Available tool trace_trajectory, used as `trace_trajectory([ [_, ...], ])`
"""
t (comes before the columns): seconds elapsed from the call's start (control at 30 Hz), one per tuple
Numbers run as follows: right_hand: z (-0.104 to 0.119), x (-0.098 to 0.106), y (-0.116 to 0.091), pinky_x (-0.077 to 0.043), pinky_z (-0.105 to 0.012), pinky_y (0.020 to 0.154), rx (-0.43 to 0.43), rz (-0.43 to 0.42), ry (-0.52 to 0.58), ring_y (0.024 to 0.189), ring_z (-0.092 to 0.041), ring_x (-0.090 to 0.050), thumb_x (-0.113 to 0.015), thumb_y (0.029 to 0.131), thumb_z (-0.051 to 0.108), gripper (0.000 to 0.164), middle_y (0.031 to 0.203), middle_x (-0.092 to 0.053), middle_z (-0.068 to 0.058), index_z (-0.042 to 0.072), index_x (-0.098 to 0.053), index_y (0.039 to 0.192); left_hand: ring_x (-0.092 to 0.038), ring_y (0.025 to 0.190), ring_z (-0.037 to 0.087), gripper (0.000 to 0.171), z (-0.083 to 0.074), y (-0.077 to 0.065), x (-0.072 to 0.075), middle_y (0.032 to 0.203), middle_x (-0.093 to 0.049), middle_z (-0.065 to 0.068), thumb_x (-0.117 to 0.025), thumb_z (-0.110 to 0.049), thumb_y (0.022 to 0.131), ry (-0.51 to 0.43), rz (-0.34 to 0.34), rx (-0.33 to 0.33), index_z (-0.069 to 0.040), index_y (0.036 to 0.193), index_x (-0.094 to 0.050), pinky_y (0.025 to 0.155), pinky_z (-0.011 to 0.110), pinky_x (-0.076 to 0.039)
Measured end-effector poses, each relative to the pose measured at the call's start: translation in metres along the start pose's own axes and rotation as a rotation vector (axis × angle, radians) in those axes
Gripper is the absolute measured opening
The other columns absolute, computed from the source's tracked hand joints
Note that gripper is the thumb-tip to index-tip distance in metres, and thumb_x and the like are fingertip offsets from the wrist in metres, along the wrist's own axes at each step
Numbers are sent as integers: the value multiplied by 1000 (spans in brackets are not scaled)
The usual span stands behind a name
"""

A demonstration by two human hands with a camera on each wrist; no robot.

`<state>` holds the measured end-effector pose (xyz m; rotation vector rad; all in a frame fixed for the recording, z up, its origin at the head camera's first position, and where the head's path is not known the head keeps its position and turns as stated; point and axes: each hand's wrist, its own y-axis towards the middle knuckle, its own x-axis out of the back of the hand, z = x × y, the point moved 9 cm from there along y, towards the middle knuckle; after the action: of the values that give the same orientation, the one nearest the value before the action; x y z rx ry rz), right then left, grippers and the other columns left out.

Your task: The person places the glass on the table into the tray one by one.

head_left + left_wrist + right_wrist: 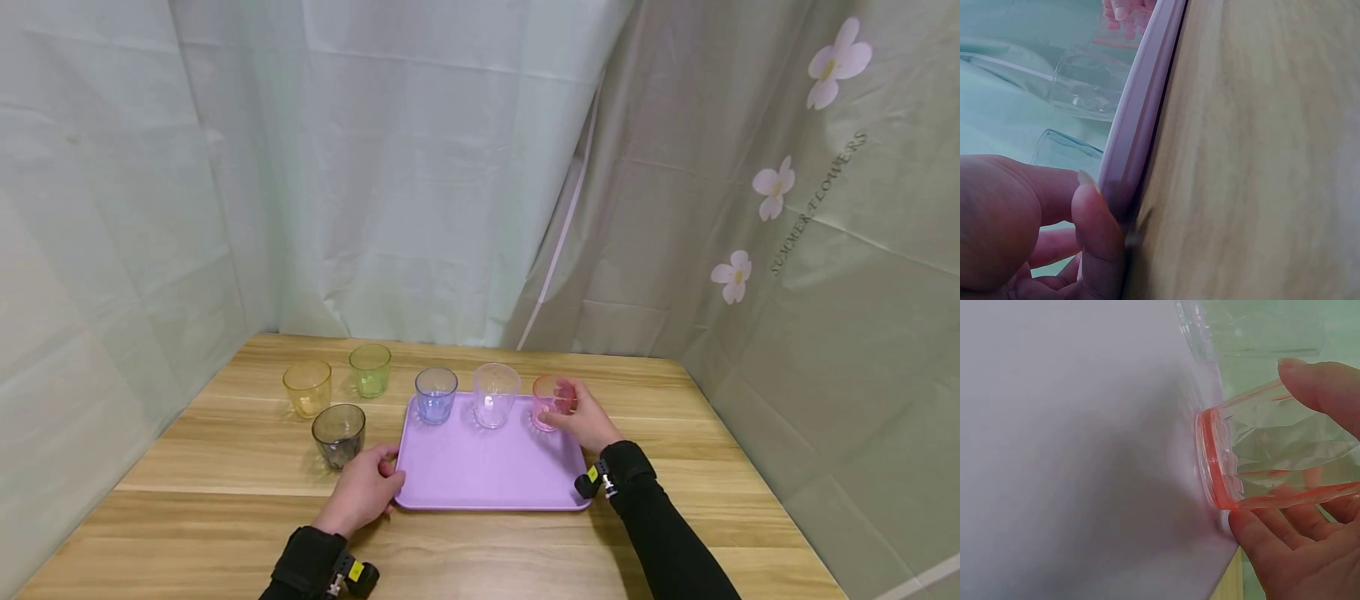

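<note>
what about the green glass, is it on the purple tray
No, the green glass stands on the wooden table, apart from the purple tray.

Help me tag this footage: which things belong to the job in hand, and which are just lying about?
Likely job:
purple tray, pink glass, clear glass, blue glass; perhaps yellow glass, green glass, grey glass

Merely setting:
wooden table, curtain
</note>
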<state>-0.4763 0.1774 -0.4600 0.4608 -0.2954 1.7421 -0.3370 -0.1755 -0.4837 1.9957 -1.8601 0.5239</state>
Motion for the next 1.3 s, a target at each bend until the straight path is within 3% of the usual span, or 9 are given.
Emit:
trace_trajectory([
  [1.3, -3, -1, 1, -47, -60, 122, -24, -44, -14, 141, -47, -57, -86, 94, 14, 91, 159, -53, -31, -6, -31, 165, -61, 52, 17, 49, 2, 1, -1, 88, -58, 8, -70, 2, 97, 14, 6, 20, 13, 144, -61, 47, 31, -55],
])
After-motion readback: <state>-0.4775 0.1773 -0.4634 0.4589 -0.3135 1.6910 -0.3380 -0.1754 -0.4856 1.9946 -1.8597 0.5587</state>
